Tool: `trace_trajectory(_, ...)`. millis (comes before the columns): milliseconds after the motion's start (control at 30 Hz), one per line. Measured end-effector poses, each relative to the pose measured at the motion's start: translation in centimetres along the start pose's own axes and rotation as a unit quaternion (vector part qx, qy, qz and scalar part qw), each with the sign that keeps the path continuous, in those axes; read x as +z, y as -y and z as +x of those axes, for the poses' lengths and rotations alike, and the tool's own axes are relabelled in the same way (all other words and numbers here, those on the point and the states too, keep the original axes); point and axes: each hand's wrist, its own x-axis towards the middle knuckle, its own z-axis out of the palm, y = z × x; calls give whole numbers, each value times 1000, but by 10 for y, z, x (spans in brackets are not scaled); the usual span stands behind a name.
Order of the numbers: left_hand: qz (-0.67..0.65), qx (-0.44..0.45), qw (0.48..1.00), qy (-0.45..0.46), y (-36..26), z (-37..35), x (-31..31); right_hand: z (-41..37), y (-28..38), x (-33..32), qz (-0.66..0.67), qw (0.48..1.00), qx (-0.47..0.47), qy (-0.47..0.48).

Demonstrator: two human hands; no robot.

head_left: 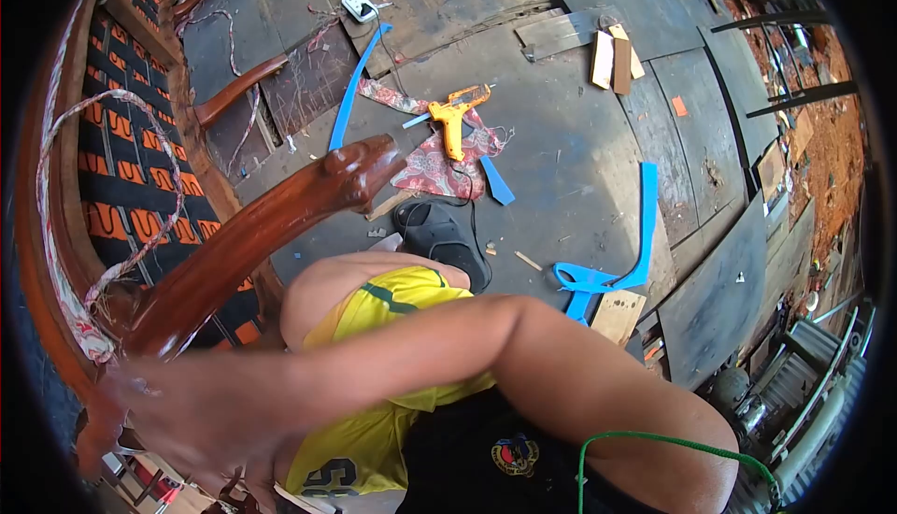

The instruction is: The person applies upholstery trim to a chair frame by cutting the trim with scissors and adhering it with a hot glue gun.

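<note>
My right hand [187, 411] reaches across to the lower left, smeared by motion, and its fingers do not show clearly. It overlaps the lower end of a varnished wooden armrest [271, 220] on a wooden seat frame. Black and orange webbing straps [140, 173] stretch across the frame. Beside the hand, a patterned fabric cord [70, 313] runs down the frame and loops over the webbing. Past the armrest's tip, a yellow glue gun [452, 123] lies on patterned fabric [434, 161]. My left hand does not show.
A dark sandal [439, 234] is by my knee. Blue strips [647, 220] lie on the board floor, one along the left [355, 89]. A white power socket [359, 7] sits at the back. Wood blocks [621, 65] lie farther off; metal machinery [804, 383] stands at right.
</note>
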Motion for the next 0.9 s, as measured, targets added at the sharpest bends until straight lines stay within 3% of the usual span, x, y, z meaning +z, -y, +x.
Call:
trace_trajectory(67,-3,-15,1000,15,8,11,-9,-37,31,-34,69,997,-43,5)
trace_trajectory(133,-5,-26,999,28,13,22,-19,-100,45,-69,228,973,1,25)
trace_trajectory(233,-14,-33,999,32,25,34,-39,-199,35,-113,153,973,160,62)
trace_trajectory(267,-20,-30,999,29,31,38,-45,-216,23,-137,90,961,240,104)
trace_trajectory(300,-24,-29,999,25,35,41,-50,-247,11,-146,-7,966,245,77)
trace_trajectory(367,-26,-36,999,12,42,46,-56,-293,-4,-177,-86,908,361,196)
trace_trajectory(467,-35,-49,998,-22,45,44,-58,-369,-27,-193,-141,813,484,291)
trace_trajectory(600,39,46,993,-104,52,42,-58,-400,-57,-179,-159,782,550,247)
trace_trajectory(767,39,126,969,-207,63,33,-50,-397,-73,-139,-108,815,533,199)
trace_trajectory(833,6,234,929,-287,76,37,-49,-401,-71,-129,-79,821,522,215)
trace_trajectory(900,19,235,917,-322,62,12,-31,-392,-71,-125,-61,845,490,205)
